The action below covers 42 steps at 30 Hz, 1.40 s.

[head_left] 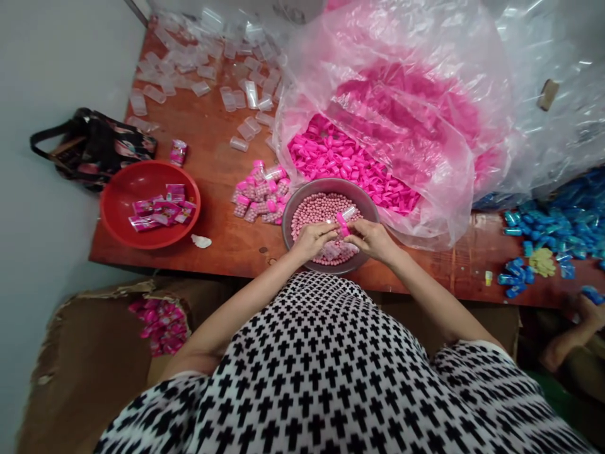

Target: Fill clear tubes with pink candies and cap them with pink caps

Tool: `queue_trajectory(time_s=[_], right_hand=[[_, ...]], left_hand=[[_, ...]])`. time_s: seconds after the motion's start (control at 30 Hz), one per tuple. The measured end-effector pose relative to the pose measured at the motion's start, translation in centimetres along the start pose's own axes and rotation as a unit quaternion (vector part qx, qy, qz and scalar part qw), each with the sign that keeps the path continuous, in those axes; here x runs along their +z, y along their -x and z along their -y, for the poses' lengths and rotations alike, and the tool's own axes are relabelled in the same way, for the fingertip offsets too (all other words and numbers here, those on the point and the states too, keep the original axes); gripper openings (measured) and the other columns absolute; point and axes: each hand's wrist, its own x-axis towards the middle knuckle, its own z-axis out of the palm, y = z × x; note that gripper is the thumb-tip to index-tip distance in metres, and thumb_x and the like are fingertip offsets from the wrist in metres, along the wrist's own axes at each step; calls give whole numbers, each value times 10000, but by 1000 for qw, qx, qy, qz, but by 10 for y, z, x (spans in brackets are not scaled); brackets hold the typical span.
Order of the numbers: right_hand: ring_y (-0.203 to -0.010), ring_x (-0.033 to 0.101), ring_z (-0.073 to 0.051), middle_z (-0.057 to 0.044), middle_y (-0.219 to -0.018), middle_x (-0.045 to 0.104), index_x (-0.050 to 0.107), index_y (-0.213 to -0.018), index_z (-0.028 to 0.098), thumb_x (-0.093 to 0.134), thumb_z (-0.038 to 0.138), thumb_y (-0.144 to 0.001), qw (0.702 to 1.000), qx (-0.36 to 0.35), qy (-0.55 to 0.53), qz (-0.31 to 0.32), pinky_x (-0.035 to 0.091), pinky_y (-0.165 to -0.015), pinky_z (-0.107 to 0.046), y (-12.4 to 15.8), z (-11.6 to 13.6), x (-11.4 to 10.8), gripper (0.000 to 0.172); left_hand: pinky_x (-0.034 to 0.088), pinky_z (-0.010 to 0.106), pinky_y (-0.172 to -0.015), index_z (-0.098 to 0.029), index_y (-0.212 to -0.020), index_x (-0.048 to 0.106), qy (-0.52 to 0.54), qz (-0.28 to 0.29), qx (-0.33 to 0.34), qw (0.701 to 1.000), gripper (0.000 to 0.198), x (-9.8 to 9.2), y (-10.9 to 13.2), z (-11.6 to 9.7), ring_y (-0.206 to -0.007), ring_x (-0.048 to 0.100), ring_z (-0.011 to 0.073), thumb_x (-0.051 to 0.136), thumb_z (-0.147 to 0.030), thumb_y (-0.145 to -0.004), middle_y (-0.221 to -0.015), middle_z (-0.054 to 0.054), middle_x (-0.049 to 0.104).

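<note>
Both hands meet over a grey bowl (287, 232) filled with pink beads (314, 211). My right hand (372, 239) pinches a bright pink plastic cap (342, 223) between thumb and fingers. My left hand (312, 241) is closed beside it on what looks like a small clear plastic container, mostly hidden by the fingers. A clear container (350, 213) shows just above the cap; whether it is joined to the cap I cannot tell. Left of the bowl lies a pile of bead-filled containers with pink caps (261, 192).
Behind the bowl, a large plastic bag (439, 233) spills pink caps (345, 161). Clear containers (246, 129) lie scattered at back left. A red bowl (111, 217) holds pink packets; a handbag (101, 145) sits behind. At right are blue pieces (515, 277) and another person's hand (588, 312).
</note>
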Motion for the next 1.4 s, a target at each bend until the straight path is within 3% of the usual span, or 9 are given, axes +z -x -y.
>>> queue_trajectory(time_s=[0.13, 0.23, 0.37, 0.53, 0.67, 0.9, 1.0, 1.2, 1.4], right_hand=[[-1313, 373, -279, -108, -1400, 454, 385, -1385, 219, 541, 277, -860, 989, -103, 94, 40, 335, -1045, -464, -14, 14, -20, 551], [-1302, 386, -266, -87, -1363, 496, 454, -1330, 226, 522, 217, -868, 975, -170, 115, 90, 297, -1084, -478, -23, 18, -26, 467], [-1115, 524, -288, -174, -1153, 592, 486, -1285, 127, 506, 307, -891, 991, -79, 98, 42, 440, -957, -464, -23, 8, -3, 434], [-1225, 453, -310, -209, -1302, 480, 239, -1437, 108, 520, 401, -866, 998, 0, 30, -62, 410, -1012, -493, -19, 6, 40, 701], [-1261, 415, -325, -237, -1332, 439, 190, -1448, 63, 523, 431, -849, 996, 33, 21, -83, 370, -1049, -509, -24, 9, 51, 778], [-1044, 576, -338, -234, -1174, 570, 407, -1338, 69, 526, 554, -809, 995, 56, 58, -53, 516, -837, -433, -32, -3, 52, 727], [-1085, 566, -339, -238, -1202, 563, 417, -1336, 66, 549, 574, -795, 996, 56, 53, -45, 500, -882, -426, -39, 1, 56, 754], [-1347, 359, -279, -181, -1441, 385, 249, -1450, 108, 586, 524, -806, 996, 33, -35, -69, 323, -1109, -426, -52, 9, 52, 837], [-940, 652, -223, -110, -1084, 684, 609, -1163, 160, 551, 349, -861, 965, 228, -71, -111, 501, -879, -375, -18, -55, 14, 361]], left_hand=[[499, 328, -779, -211, -867, 749, -5, 44, -20, 999, 196, -4, 4, 2, -814, 670, 217, 619, -329, -779, -867, 48, 739], [503, 322, -775, -206, -817, 744, 30, 22, -53, 998, 195, -3, 9, 7, -785, 654, 201, 621, -347, -763, -828, 27, 735], [524, 320, -734, -175, -897, 716, 178, -87, -153, 968, 328, 3, 11, 13, -727, 632, 174, 674, -432, -696, -814, 20, 715], [512, 271, -654, -164, -911, 651, 300, -138, -216, 919, 340, 13, 6, 13, -675, 599, 131, 708, -399, -672, -776, 2, 658], [448, 219, -596, -166, -857, 618, 284, -158, -205, 923, 290, 16, 0, 10, -620, 536, 103, 704, -368, -670, -696, -20, 608], [430, 239, -660, -159, -803, 614, 272, -158, -193, 929, 225, 13, -5, 11, -681, 542, 121, 671, -343, -688, -717, -12, 615], [430, 233, -647, -162, -789, 611, 272, -165, -197, 927, 249, 9, -5, 13, -658, 541, 115, 693, -360, -662, -698, -19, 615], [478, 258, -671, -157, -879, 620, 226, -257, -159, 926, 323, -38, -15, 20, -649, 586, 112, 719, -382, -670, -725, -16, 645], [438, 377, -989, -186, -1080, 640, 15, -345, -76, 935, 322, -106, -22, 34, -1014, 608, 169, 674, -271, -771, -1088, 26, 677]])
